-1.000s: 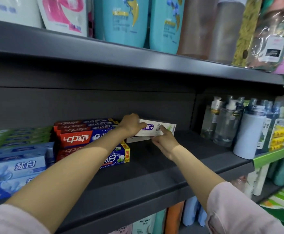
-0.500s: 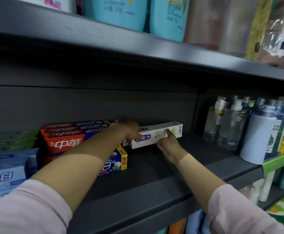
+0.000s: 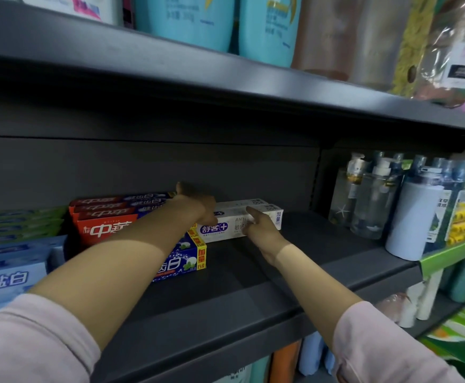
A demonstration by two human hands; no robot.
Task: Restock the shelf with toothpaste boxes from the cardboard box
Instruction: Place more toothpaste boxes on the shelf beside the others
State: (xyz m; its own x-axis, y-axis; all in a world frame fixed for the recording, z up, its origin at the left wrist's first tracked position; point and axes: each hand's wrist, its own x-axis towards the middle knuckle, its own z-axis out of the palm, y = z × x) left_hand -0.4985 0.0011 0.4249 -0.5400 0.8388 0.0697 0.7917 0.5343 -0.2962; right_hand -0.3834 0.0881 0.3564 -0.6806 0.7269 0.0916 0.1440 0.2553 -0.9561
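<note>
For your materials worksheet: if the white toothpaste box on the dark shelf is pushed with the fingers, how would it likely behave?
The white toothpaste box looks like stiff carton with flat faces, so it should slide, not roll. Lying on its long side on the shelf, it seems unlikely to tip. Probably light: the right hand touches it with fingertips.

Bare dark shelf (image 3: 322, 261) lies open right of the white toothpaste box (image 3: 242, 225); clear bottles (image 3: 364, 200) wall its right end; red boxes (image 3: 107, 217) crowd the left.
</note>
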